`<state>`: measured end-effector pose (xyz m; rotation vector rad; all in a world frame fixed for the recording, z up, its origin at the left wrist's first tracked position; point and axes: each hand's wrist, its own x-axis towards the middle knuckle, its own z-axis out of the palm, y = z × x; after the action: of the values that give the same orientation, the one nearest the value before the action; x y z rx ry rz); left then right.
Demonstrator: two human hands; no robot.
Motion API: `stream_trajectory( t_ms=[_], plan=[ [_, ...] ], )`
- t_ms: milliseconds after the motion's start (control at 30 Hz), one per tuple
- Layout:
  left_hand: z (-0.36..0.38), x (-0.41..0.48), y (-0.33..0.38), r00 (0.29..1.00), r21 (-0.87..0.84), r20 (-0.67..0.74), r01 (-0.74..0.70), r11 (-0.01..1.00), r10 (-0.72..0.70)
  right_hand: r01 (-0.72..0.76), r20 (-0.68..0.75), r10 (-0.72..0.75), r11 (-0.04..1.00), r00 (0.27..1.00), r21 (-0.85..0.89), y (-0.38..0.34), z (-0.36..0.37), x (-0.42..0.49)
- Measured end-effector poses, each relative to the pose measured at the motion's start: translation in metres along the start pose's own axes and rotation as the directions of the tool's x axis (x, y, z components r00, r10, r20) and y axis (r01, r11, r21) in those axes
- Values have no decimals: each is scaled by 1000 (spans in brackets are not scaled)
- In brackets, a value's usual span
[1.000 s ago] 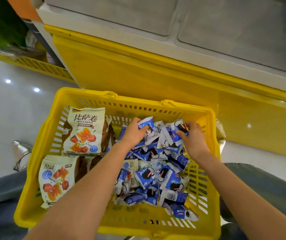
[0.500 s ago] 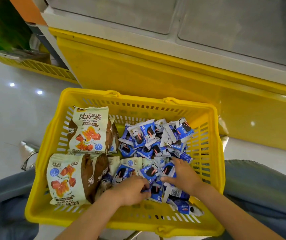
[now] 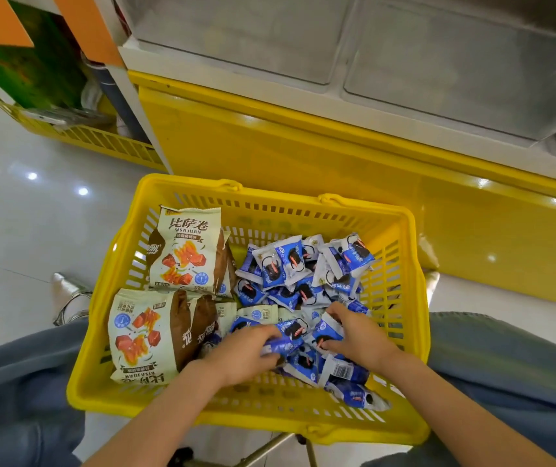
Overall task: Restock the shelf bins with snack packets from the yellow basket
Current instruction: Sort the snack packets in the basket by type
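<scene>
A glossy pale floor point(image 3: 34, 230) runs under a yellow shelf base point(image 3: 303, 156), with clear, frosted shelf bins point(image 3: 236, 38) across the top of the frame. The yellow basket point(image 3: 269, 193) sits at lower centre, close against the person's knees.

Its right half holds a loose heap of blue snack packets point(image 3: 286, 264); two larger cream bags point(image 3: 185, 254) lie in the left half. Both hands are down in the near end of the heap. The left hand point(image 3: 246, 357) has its fingers curled round a few blue packets, and the right hand point(image 3: 364, 342), just beside it, pinches another between thumb and fingers.

These little packets look very light, with slick film wrappers that slide over one another, so a loose handful would probably shed some on the lift to the bins. The contents seem to be biscuits, so a hard squeeze may crack them. Scooping from beneath, or pinching the crimped end seals, looks the safer hold.
</scene>
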<state>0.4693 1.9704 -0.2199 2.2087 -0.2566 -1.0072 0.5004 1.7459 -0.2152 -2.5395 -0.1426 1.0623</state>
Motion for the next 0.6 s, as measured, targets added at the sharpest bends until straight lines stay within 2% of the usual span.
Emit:
stream_trajectory(
  t_ms=[133,200,267,367,500,600],
  plan=[
    [-19,3,9,954,-249,-294,-23,968,-53,71,-97,-61,992,993,104,-8,-16,3],
    [-30,15,15,888,-299,-451,-54,953,-91,124,-231,-80,976,970,181,-20,-32,11],
    [-39,32,22,820,-376,-546,-56,925,-173,175,-377,-61,944,924,278,-34,-48,24],
    [-51,60,33,781,-516,-550,-40,856,-295,219,-477,-45,924,878,314,-50,-62,52],
    [-63,87,33,730,-640,-534,-19,768,-427,70,-398,66,946,915,317,-57,-68,82],
    [-67,94,26,749,-653,-483,36,757,-453,-5,-347,106,960,932,280,-57,-69,86]
  ],
)
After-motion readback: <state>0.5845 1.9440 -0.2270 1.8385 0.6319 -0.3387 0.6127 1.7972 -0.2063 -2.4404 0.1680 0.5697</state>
